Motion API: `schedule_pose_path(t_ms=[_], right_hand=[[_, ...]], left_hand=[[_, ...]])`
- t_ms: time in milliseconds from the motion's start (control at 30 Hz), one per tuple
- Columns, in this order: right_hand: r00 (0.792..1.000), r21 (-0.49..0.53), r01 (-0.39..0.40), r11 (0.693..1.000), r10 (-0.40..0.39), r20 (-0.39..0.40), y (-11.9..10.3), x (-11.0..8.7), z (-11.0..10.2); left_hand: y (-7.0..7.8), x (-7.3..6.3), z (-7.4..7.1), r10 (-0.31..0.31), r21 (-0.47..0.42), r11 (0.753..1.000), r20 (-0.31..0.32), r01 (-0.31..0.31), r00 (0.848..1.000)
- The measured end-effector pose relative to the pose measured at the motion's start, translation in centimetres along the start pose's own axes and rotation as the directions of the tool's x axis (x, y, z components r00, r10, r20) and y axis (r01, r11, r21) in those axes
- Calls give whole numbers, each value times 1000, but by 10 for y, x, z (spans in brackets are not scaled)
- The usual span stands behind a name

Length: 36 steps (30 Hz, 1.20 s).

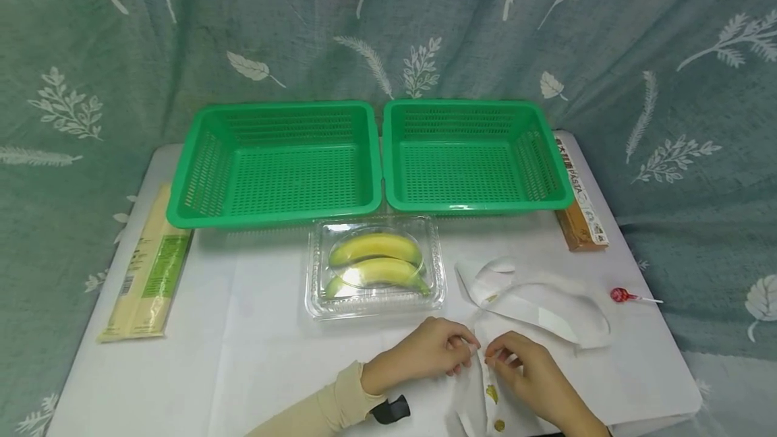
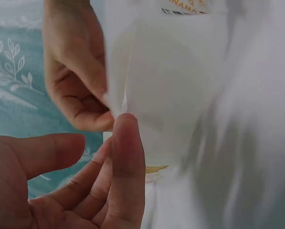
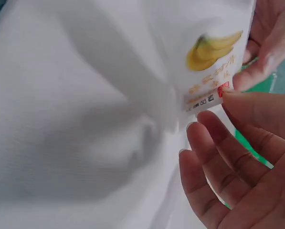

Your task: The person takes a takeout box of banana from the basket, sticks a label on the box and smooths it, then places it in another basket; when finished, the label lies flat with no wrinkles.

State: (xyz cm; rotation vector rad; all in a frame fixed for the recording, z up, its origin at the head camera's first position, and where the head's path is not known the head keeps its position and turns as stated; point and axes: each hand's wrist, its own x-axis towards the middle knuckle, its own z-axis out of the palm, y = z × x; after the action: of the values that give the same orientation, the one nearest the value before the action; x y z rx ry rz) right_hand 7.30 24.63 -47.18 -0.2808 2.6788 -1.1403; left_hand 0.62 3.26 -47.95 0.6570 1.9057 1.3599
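Observation:
My left hand (image 1: 419,353) pinches the edge of a white banana-printed sheet (image 1: 473,396) near the table's front. Across from it, my right hand (image 1: 531,373) grips the same sheet between thumb and finger. A banana picture (image 3: 211,50) and small lettering show up close in the right wrist view. In the left wrist view, a thin lifted edge (image 2: 126,98) of the sheet meets my fingertip. Behind the hands a looping white strip (image 1: 546,305) lies on the table. Two bananas (image 1: 376,268) sit inside a closed clear plastic box (image 1: 315,288) just beyond my left hand.
Two green baskets (image 1: 364,208) (image 1: 479,208) stand side by side at the back. A pack of pasta (image 1: 148,268) lies at the left and a pasta box (image 1: 583,221) at the right. A red lollipop (image 1: 620,295) rests near the right edge of the white-covered table (image 1: 273,336).

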Motion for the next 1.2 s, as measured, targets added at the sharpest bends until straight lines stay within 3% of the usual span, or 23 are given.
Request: schedule_pose_path(t_ms=[300, 467, 667, 800, 900, 1200], right_hand=[[988, -59, 43, 997, -51, -146, -16, 0, 0], [962, -104, 138, 985, -159, -222, -22, 0, 1], [947, -119, 200, 973, -223, -232, -26, 0, 2], [942, -141, 209, 968, -238, -235, -29, -1, 3], [945, -139, 206, 969, -234, -230, -33, -3, 3], [939, 3, 287, 958, -281, -199, -51, -6, -7]], left_hand=[[-1, 0, 2, -27, 50, 998, -110, 32, 994], [1, -1, 2, -29, 89, 995, -120, 40, 992], [2, 1, -2, 17, 83, 997, -101, -9, 995], [2, 2, -3, -20, 11, 1000, -101, 21, 995], [1, 4, -4, -46, -3, 999, -137, 46, 990], [-2, 6, -4, -45, 34, 998, -189, 53, 981]])
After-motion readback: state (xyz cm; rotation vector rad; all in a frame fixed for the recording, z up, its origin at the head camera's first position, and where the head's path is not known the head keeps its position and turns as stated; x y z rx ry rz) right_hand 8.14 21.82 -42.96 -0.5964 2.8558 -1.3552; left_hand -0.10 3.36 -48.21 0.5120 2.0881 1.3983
